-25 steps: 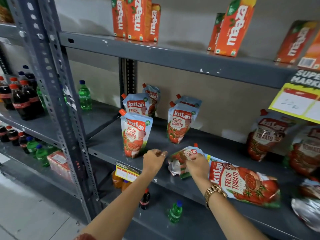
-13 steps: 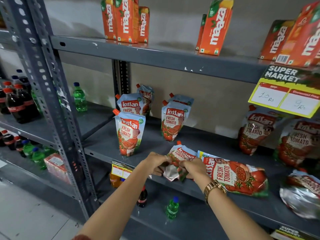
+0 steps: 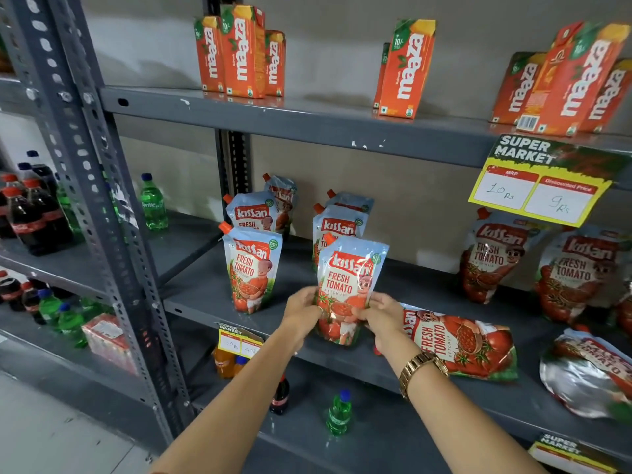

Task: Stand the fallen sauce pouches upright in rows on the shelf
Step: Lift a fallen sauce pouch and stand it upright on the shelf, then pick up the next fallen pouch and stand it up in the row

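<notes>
A Kissan tomato sauce pouch (image 3: 349, 278) stands upright near the front edge of the grey middle shelf (image 3: 205, 295). My left hand (image 3: 302, 311) grips its lower left side and my right hand (image 3: 383, 318) its lower right side. To its left stands another upright pouch (image 3: 251, 268), with two more (image 3: 253, 212) behind it. Behind the held pouch is an upright pouch (image 3: 337, 225). A fallen pouch (image 3: 461, 343) lies flat just right of my right hand, and another (image 3: 588, 374) lies face down at the far right. Two pouches (image 3: 496, 254) lean against the back wall.
Orange Maaza juice cartons (image 3: 239, 53) stand on the shelf above. A yellow price tag (image 3: 537, 186) hangs from that shelf's edge. A grey perforated upright (image 3: 99, 200) rises at left, with cola and green soda bottles (image 3: 30, 213) beyond. Small bottles (image 3: 338, 412) stand on the shelf below.
The pouch that lay crumpled on the shelf between my hands has been lifted and turned upright. Both hands now hold its lower sides. My view has shifted left and up.
</notes>
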`<state>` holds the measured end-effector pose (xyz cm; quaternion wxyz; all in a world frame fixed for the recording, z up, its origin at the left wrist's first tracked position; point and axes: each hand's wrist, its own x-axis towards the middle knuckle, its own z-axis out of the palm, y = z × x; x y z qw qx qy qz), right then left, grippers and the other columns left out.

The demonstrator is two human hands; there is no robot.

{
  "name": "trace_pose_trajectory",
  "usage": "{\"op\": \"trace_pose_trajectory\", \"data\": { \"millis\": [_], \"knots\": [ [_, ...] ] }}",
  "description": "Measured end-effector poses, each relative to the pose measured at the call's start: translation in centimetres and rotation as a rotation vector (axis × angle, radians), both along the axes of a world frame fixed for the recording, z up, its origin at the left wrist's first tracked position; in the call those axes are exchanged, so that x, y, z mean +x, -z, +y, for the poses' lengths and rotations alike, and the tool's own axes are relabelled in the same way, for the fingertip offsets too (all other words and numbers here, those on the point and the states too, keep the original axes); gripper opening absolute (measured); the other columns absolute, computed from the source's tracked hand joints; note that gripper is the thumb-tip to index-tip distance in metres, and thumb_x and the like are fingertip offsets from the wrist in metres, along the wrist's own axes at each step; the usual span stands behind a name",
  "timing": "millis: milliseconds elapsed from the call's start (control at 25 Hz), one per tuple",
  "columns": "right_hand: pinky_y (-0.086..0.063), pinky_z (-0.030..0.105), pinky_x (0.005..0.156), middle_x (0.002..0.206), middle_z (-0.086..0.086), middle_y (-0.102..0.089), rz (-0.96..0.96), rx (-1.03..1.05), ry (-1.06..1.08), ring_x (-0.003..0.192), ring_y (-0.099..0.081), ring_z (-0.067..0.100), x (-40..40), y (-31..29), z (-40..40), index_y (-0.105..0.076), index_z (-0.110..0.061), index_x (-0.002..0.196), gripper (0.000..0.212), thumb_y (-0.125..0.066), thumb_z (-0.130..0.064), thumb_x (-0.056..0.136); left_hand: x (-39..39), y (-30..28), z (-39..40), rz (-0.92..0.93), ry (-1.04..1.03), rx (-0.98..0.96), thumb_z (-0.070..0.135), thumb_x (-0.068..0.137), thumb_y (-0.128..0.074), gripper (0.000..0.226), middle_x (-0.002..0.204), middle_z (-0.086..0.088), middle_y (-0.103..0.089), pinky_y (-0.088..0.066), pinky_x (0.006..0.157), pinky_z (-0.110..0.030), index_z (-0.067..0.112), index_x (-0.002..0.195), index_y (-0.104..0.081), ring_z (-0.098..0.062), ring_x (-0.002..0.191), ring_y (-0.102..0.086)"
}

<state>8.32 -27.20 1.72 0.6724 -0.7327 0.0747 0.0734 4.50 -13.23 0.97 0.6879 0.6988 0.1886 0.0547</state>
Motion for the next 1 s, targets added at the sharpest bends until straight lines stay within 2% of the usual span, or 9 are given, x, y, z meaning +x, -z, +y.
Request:
{"op": "trace_pose_trajectory", "data": {
  "millis": [160, 240, 320, 440, 560, 680, 760, 840, 1000],
  "knots": [
    [-0.054, 0.028, 0.071, 0.106, 0.015, -0.067, -0.225, -0.242, -0.002, 0.098, -0.064, 0.024, -0.2, 0.8, 0.1, -0.05, -0.01, 0.088, 0.031, -0.07, 0.006, 0.071, 0.6, 0.7, -0.3, -0.09, -0.028, 0.161, -0.014, 0.076, -0.053, 0.031, 0.108, -0.013, -0.064, -0.054, 0.079, -0.034, 0.01, 0.094, -0.045, -0.017, 0.097, -0.059],
    [-0.052, 0.021, 0.065, 0.105, 0.014, -0.068, -0.261, -0.283, 0.018, 0.098, -0.065, 0.024, -0.2, 1.0, 0.2, -0.049, -0.011, 0.088, 0.03, -0.069, 0.005, 0.073, 0.8, 1.2, -0.4, -0.089, -0.017, 0.235, -0.01, 0.078, -0.056, 0.029, 0.112, -0.015, -0.064, -0.054, 0.084, -0.035, 0.011, 0.094, -0.043, -0.019, 0.101, -0.059],
    [-0.045, 0.012, 0.056, 0.1, 0.01, -0.067, -0.263, -0.318, 0.015, 0.097, -0.065, 0.021, 0.1, 1.1, 0.2, -0.048, -0.013, 0.088, 0.029, -0.067, 0.004, 0.075, 1.1, 1.4, -0.4, -0.082, -0.014, 0.291, -0.006, 0.079, -0.057, 0.027, 0.114, -0.014, -0.063, -0.053, 0.08, -0.03, 0.012, 0.094, -0.042, -0.018, 0.1, -0.058],
    [-0.043, 0.012, 0.058, 0.097, 0.007, -0.067, -0.254, -0.329, -0.022, 0.097, -0.064, 0.02, 0.4, 1.3, -0.5, -0.054, -0.012, 0.092, 0.027, -0.057, 0.009, 0.076, 1.1, 1.2, -1.1, -0.085, -0.059, 0.296, -0.002, 0.076, -0.06, 0.034, 0.109, -0.012, -0.059, -0.046, 0.067, -0.02, 0.014, 0.099, -0.041, -0.014, 0.093, -0.053],
    [-0.046, 0.02, 0.072, 0.107, 0.013, -0.067, -0.333, -0.411, 0.13, 0.098, -0.062, 0.023, 0.4, 1.2, -2.6, -0.062, -0.004, 0.102, 0.03, -0.05, 0.009, 0.078, 0.1, 1.5, -2.6, -0.078, -0.268, 0.181, 0.0, 0.073, -0.063, 0.039, 0.102, -0.01, -0.052, -0.044, 0.063, -0.021, 0.01, 0.103, -0.04, -0.017, 0.087, -0.054],
    [-0.049, 0.027, 0.071, 0.1, 0.016, -0.069, -0.383, -0.537, 0.235, 0.091, -0.064, 0.026, 1.0, 1.0, -6.2, -0.065, -0.004, 0.093, 0.023, -0.049, 0.007, 0.079, -0.3, 2.2, -5.0, 0.099, -0.393, 0.007, 0.003, 0.075, -0.058, 0.024, 0.099, -0.021, -0.062, -0.054, 0.07, -0.038, -0.004, 0.097, -0.05, -0.035, 0.087, -0.063],
    [-0.046, 0.021, 0.062, 0.1, 0.014, -0.07, -0.366, -0.616, 0.253, 0.084, -0.064, 0.021, 1.4, 0.8, -8.5, -0.065, -0.007, 0.093, 0.022, -0.051, 0.005, 0.081, -0.4, 2.6, -7.0, 0.241, -0.328, -0.196, 0.006, 0.078, -0.054, 0.031, 0.102, -0.025, -0.064, -0.057, 0.074, -0.044, -0.008, 0.105, -0.054, -0.037, 0.081, -0.064],
    [-0.043, 0.019, 0.056, 0.101, 0.014, -0.07, -0.376, -0.724, 0.272, 0.078, -0.063, 0.018, 1.5, 0.6, -10.7, -0.065, -0.008, 0.097, 0.022, -0.052, 0.002, 0.083, -0.9, 2.3, -9.5, 0.334, -0.214, -0.343, 0.008, 0.083, -0.051, 0.031, 0.09, -0.018, -0.061, -0.055, 0.058, -0.036, -0.005, 0.111, -0.052, -0.028, 0.061, -0.057],
    [-0.049, 0.032, 0.08, 0.112, 0.014, -0.066, -0.46, -1.004, 0.139, 0.1, -0.062, 0.025, 1.8, 0.1, -14.6, -0.061, -0.011, 0.109, 0.029, -0.048, -0.002, 0.085, -2.0, 0.9, -14.0, 0.464, 0.092, -0.444, 0.012, 0.085, -0.051, 0.025, 0.087, -0.011, -0.052, -0.05, 0.052, -0.032, 0.006, 0.11, -0.049, -0.024, 0.063, -0.054]
  ]
}}
